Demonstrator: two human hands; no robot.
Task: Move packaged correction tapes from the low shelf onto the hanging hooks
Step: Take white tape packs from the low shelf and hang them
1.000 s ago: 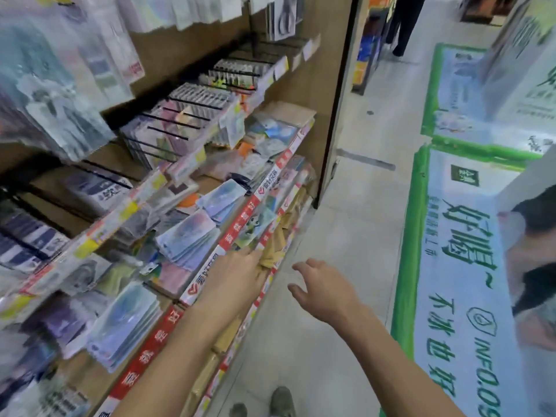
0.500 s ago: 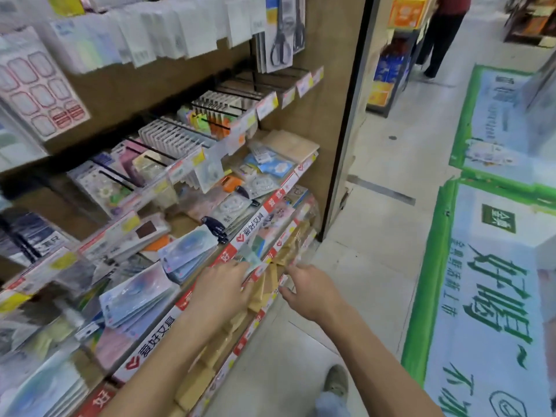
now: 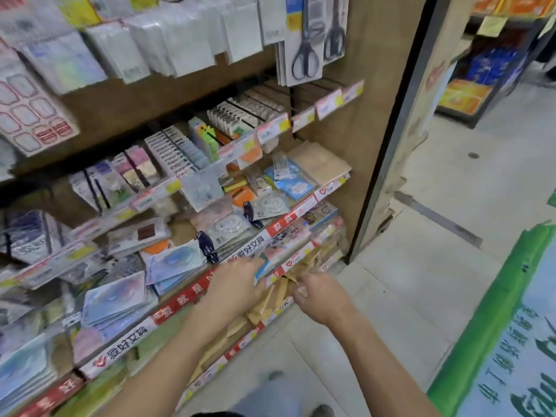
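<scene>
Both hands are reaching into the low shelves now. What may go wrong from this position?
1. The left hand reaches under the red shelf strip; pulling back, it may catch the strip and knock the tape packs stacked loosely at that edge.
2. The right hand is at the tilted brown envelopes, which lean outward and could slide to the floor.
3. The picture is blurred, so the wrong pack may be picked.

Head camera looks down, close over shelf (image 3: pixel 192 299) and floor (image 3: pixel 421 281)
</scene>
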